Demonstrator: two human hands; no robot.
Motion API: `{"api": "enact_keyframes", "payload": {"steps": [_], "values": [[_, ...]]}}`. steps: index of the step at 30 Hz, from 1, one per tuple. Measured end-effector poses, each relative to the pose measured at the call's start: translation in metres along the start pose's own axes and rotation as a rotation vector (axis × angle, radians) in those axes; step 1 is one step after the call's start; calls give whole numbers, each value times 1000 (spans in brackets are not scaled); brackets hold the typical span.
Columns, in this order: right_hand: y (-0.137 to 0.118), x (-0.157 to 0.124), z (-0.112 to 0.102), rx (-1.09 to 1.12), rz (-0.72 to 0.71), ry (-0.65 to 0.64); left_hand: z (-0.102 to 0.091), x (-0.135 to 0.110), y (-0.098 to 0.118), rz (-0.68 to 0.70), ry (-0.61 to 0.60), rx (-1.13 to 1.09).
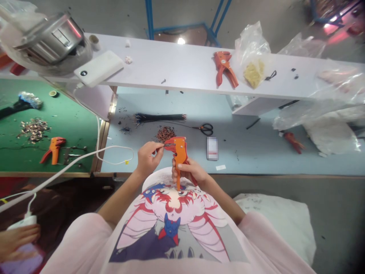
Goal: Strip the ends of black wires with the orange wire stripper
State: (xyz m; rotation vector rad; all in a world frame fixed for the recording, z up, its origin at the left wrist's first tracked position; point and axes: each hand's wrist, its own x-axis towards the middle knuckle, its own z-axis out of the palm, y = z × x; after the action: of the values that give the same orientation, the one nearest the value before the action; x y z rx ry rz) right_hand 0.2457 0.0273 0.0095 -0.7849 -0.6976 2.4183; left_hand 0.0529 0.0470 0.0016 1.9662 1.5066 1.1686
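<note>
My right hand is wrapped round the handles of an orange and red wire stripper, held upright near my chest. From the left, my left hand pinches a thin dark wire whose end is at the stripper's jaws. Whether the jaws are clamped on it I cannot tell. Just behind the tool lies a pile of small stripped insulation bits. Beyond that, a bundle of black wires with bared ends rests on the light blue table.
Black scissors and a phone lie right of the pile. A white shelf crosses behind, bearing another wire stripper and a power bank. A white cable loops at left, near another person's hand.
</note>
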Motion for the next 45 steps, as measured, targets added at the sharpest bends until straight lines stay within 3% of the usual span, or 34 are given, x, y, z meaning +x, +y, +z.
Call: {"api": "enact_keyframes", "payload": {"steps": [26, 37, 41, 45], "values": [[15, 8, 0, -167, -26, 211, 2, 3, 4, -12, -43, 77], [15, 14, 1, -109, -19, 194, 4, 1, 1, -53, -27, 128], [9, 14, -1, -44, -70, 244, -2, 0, -7, -80, 11, 154], [-11, 3, -17, 53, -169, 377, -18, -7, -26, -210, 111, 180]]}}
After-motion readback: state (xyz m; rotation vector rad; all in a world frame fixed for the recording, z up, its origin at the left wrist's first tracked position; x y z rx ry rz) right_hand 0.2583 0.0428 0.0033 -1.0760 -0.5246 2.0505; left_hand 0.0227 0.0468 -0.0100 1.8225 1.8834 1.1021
